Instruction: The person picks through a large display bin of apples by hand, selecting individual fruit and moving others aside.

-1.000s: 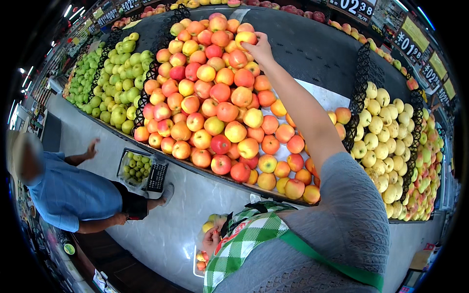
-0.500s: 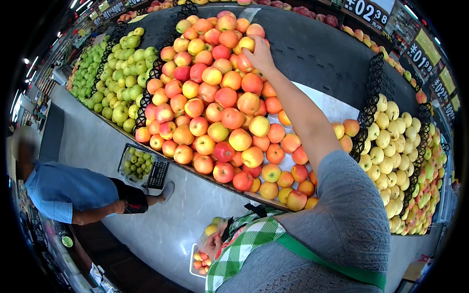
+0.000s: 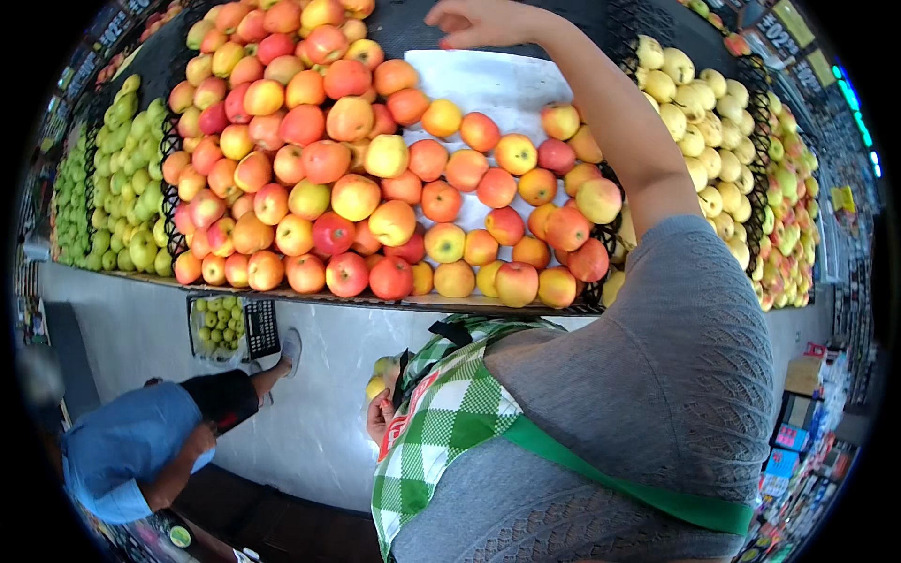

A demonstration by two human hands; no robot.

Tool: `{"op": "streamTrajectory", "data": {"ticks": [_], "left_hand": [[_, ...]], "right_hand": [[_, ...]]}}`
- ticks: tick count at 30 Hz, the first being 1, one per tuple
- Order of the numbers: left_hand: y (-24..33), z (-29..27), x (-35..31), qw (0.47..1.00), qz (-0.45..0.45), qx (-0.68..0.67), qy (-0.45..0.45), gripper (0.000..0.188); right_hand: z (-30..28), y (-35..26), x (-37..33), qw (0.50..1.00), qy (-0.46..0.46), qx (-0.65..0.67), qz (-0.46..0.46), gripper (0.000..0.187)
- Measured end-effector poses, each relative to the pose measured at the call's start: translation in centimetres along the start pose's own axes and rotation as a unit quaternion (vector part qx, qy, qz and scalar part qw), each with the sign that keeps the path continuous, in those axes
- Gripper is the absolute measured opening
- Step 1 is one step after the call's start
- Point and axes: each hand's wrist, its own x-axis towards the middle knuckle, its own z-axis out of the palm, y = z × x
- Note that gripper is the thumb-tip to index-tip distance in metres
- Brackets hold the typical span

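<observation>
My right hand (image 3: 488, 23) hovers at the top edge over the dark display board, just right of a big heap of red-yellow apples (image 3: 326, 161). Its fingers are loosely bent and apart from the thumb, with no fruit in them. More apples lie in a looser layer on a white sheet (image 3: 488, 84) below the right forearm. Low at my front, beside the green checked apron (image 3: 441, 422), my left hand (image 3: 378, 418) is closed. What it grips is hidden; yellowish fruit (image 3: 377, 383) shows just above it.
Green fruit (image 3: 141, 188) fills sections at left; pale yellow pears (image 3: 694, 113) and red-green fruit (image 3: 788, 197) lie at right. Black mesh dividers (image 3: 171, 169) separate sections. A person in a blue shirt (image 3: 131, 450) stands at lower left near a crate of green fruit (image 3: 221, 324).
My right hand has left the apple at the top of the heap and now hovers over the board to its right. The view has turned. The person in blue bends further forward.
</observation>
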Motion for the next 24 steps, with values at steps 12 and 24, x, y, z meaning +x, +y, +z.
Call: {"op": "streamTrajectory", "data": {"ticks": [12,24], "left_hand": [[4.3,1.1,3.3,0.994,0.004,0.025,-0.107,0.024],[8.8,0.5,1.9,0.987,-0.05,-0.053,-0.143,0.03]], "right_hand": [[5.0,4.8,-17.0,0.889,-0.123,-0.317,0.305,0.067],[4.1,4.8,-15.9,0.949,0.007,-0.214,0.231,0.057]]}}
